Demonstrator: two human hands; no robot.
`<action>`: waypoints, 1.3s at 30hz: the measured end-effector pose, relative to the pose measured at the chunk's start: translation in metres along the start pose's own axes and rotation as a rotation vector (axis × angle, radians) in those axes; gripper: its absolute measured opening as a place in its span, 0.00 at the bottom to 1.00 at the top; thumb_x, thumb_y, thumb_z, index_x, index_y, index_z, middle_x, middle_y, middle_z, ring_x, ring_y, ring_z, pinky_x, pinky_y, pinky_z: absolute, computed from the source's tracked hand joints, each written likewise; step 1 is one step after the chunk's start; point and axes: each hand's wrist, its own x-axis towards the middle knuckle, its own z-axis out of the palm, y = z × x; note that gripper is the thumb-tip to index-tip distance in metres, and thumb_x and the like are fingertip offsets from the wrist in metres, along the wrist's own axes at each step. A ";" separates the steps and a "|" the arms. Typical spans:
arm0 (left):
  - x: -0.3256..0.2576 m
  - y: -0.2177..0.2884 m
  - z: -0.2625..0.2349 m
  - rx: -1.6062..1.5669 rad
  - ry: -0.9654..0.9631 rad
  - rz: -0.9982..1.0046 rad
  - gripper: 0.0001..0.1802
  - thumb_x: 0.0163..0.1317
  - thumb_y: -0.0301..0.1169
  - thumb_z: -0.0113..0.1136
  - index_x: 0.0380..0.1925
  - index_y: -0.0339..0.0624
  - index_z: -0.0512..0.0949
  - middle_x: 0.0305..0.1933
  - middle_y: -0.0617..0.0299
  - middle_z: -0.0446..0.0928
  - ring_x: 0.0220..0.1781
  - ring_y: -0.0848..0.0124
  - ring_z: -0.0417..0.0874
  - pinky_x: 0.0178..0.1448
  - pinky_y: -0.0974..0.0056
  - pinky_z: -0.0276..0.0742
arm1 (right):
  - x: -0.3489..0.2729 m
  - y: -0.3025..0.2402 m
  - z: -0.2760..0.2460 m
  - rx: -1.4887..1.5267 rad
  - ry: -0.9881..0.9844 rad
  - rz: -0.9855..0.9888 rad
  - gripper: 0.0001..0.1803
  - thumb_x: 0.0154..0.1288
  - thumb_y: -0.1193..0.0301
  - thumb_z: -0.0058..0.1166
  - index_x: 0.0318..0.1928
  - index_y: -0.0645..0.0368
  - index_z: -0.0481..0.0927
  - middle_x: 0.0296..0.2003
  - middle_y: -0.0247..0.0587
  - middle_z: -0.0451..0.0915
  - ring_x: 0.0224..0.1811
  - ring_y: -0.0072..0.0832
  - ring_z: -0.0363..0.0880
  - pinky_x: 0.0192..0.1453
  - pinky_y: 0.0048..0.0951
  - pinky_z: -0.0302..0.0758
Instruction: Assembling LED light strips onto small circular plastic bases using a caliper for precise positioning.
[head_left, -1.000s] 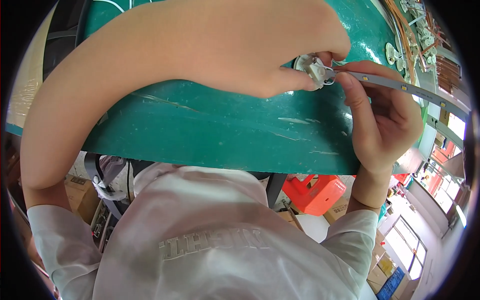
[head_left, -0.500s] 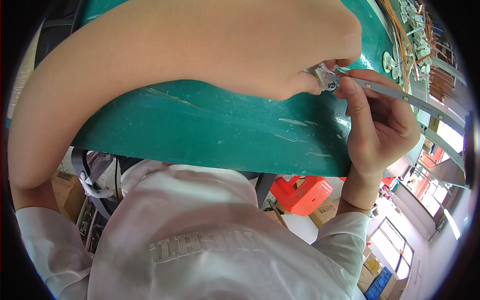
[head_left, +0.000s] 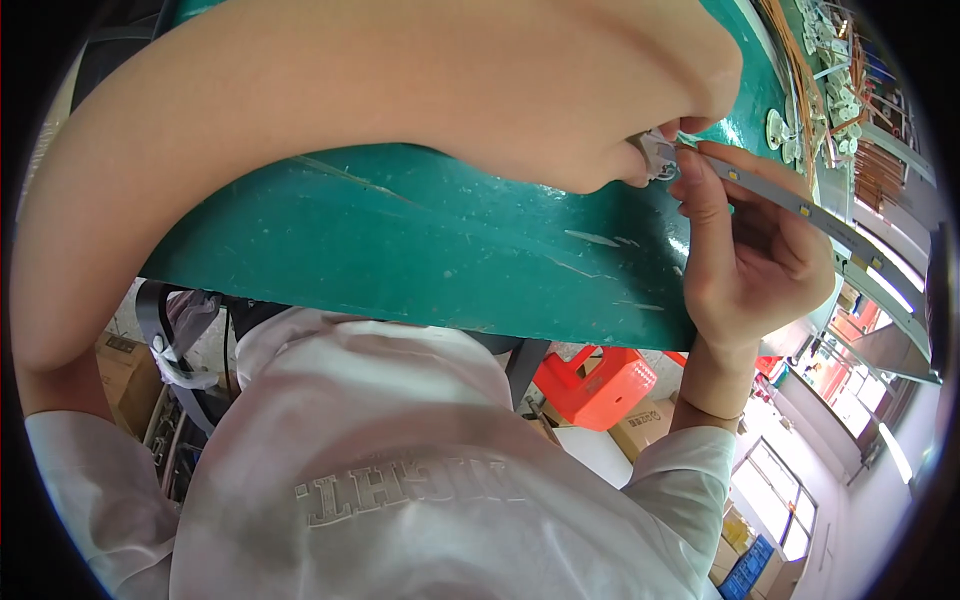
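My left arm reaches across the table from the left. My left hand [head_left: 660, 85] is closed on a small whitish fitting [head_left: 657, 155], pinched between thumb and fingers; part of it is hidden. Close against it, my right hand [head_left: 755, 245] pinches the near end of a narrow grey LED strip [head_left: 772, 188] between thumb and forefinger. Small yellow LEDs dot the strip, which slants away to the right past my fingers. The fitting and the strip's end meet or nearly meet; I cannot tell whether they are joined.
Below the hands lies a scratched green tabletop [head_left: 400, 240]. Many white round parts [head_left: 845, 110] and brown wires [head_left: 790, 50] lie at the far right. A red plastic stool [head_left: 600, 388] and cardboard boxes [head_left: 128, 382] are below the table's near edge.
My left hand has shifted slightly right with the fitting, nearer my right fingers. My right hand and the strip have moved only a little.
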 end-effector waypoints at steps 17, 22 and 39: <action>-0.001 0.007 0.020 0.000 0.332 0.004 0.10 0.53 0.26 0.67 0.25 0.27 0.82 0.27 0.36 0.81 0.34 0.40 0.84 0.40 0.48 0.79 | 0.004 -0.003 0.005 0.047 0.012 0.067 0.06 0.62 0.87 0.67 0.39 0.72 0.85 0.32 0.43 0.87 0.32 0.21 0.85 0.37 0.20 0.80; 0.004 0.028 -0.023 -0.035 -0.017 -0.156 0.10 0.53 0.26 0.67 0.28 0.26 0.81 0.28 0.37 0.80 0.35 0.42 0.84 0.42 0.48 0.78 | 0.006 -0.013 0.001 0.066 -0.029 0.188 0.04 0.64 0.85 0.66 0.39 0.72 0.84 0.32 0.44 0.87 0.33 0.23 0.87 0.39 0.22 0.84; -0.132 0.110 -0.012 0.605 0.797 -0.667 0.16 0.52 0.17 0.73 0.42 0.29 0.83 0.43 0.50 0.86 0.45 0.52 0.85 0.52 0.57 0.81 | 0.026 0.002 -0.018 0.602 -0.072 0.589 0.08 0.66 0.83 0.66 0.44 0.71 0.84 0.31 0.43 0.88 0.30 0.21 0.86 0.32 0.20 0.82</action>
